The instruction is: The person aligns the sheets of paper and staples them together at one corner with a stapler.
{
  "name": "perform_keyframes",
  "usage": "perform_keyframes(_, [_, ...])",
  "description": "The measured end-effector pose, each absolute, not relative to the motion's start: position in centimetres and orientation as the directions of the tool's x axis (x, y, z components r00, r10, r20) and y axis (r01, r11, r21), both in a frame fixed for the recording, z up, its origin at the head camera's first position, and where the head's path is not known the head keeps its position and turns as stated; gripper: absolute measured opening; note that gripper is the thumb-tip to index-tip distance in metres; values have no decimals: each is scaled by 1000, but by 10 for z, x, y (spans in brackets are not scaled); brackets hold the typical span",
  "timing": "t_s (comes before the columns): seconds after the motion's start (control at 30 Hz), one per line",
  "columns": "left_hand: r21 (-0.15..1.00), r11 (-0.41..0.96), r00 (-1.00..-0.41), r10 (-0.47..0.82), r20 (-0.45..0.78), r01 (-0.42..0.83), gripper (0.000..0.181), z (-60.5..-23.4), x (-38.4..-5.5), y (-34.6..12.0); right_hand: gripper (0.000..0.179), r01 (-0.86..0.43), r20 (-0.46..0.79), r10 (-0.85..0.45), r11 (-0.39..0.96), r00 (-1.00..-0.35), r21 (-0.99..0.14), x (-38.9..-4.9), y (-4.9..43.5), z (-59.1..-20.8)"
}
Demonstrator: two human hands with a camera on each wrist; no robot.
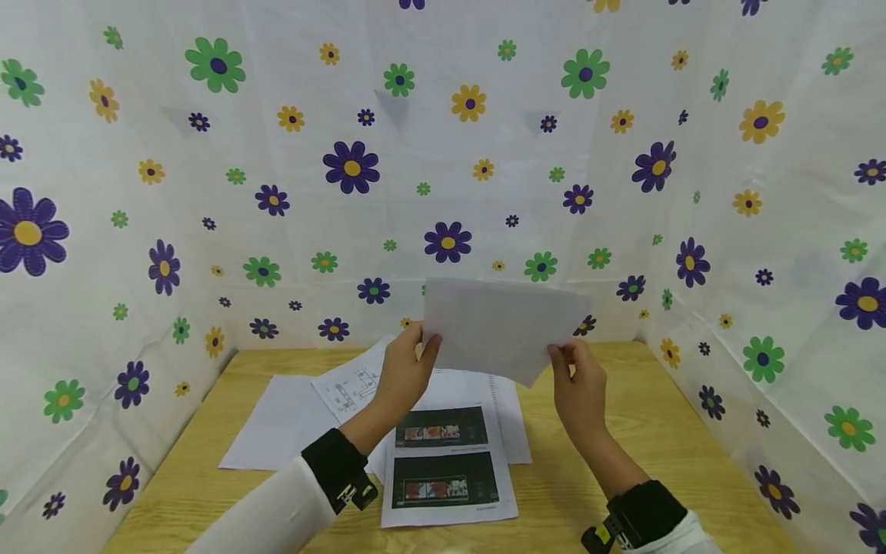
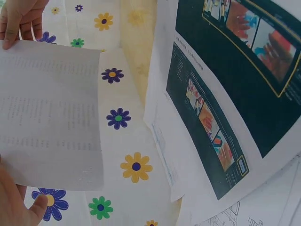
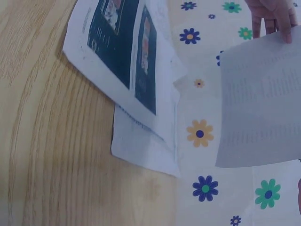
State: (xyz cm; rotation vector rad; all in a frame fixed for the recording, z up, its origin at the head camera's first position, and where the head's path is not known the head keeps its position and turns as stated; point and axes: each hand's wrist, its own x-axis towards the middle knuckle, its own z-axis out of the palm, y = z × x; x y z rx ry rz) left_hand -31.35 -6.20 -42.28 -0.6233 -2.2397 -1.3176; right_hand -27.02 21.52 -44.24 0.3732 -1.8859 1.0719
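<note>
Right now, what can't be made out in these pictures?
Raised white rectangular paper sheet: print too faint, left wrist view.
Left hand: fingers partly hidden by that sheet, head view.
Right hand: mostly cut by right edge, right wrist view.
White paper page with two dark-green pictures: captions too small, head view.

so the left sleeve [image 1: 266,508] is plain white with a few soft creases; the right sleeve [image 1: 685,540] looks white too, just a scrap of it showing; there's a chunky black wristband [image 1: 332,465] on the left arm and pretty much a matching black cuff [image 1: 645,512] on the right; left gadget [image 1: 363,492] is small and dark; right gadget [image 1: 595,539] is similar, plus a little yellow patch [image 1: 604,534]
</note>
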Motion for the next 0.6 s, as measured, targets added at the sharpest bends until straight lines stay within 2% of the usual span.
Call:
perform_keyframes(0.33, [723,428,-823,100,559,543,12,-418,-277,-87,15,-515,668,266,465,-695,-720,-259,192,-432])
perform_keyframes(0.47, [775,418,-872,92,482,473,17,-415,-268,-98,15,-464,616,266,461,-741,-757,-257,185,-428])
perform_keyframes(0.6, [837,400,-923,76,377,375,27,-410,-256,-111,16,-389,507,234,410,-830,-825,-254,178,-426])
